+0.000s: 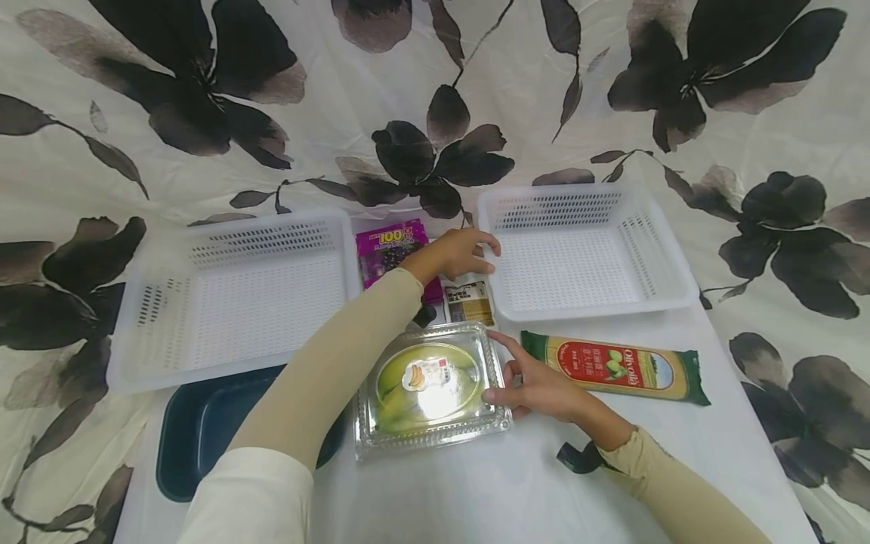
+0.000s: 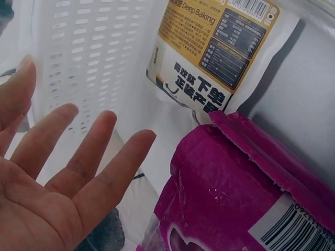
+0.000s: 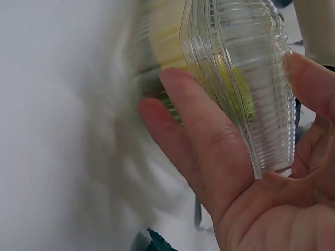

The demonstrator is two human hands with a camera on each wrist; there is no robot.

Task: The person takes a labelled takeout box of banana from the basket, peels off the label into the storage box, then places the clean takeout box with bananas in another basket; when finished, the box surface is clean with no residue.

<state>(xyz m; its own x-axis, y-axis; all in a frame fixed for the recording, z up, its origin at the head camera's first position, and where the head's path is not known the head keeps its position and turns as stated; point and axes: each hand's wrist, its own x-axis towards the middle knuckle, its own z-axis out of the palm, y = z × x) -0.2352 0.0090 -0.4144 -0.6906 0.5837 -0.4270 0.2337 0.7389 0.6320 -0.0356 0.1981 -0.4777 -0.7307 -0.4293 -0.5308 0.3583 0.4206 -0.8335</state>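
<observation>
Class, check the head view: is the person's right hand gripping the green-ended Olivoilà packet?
No, the right hand grips the clear plastic box, while the Olivoilà packet lies on the white tabletop.

On table (image 1: 476, 491): "100" bag (image 1: 390, 253) between left basket (image 1: 251, 317) and right basket (image 1: 564, 257) | Deep Baking pouch (image 1: 469, 302) right of bag | fruit clamshell (image 1: 394, 378) before pouch | tray (image 1: 204, 431) before left basket | Olivoilà packet (image 1: 615, 366) before right basket
</observation>
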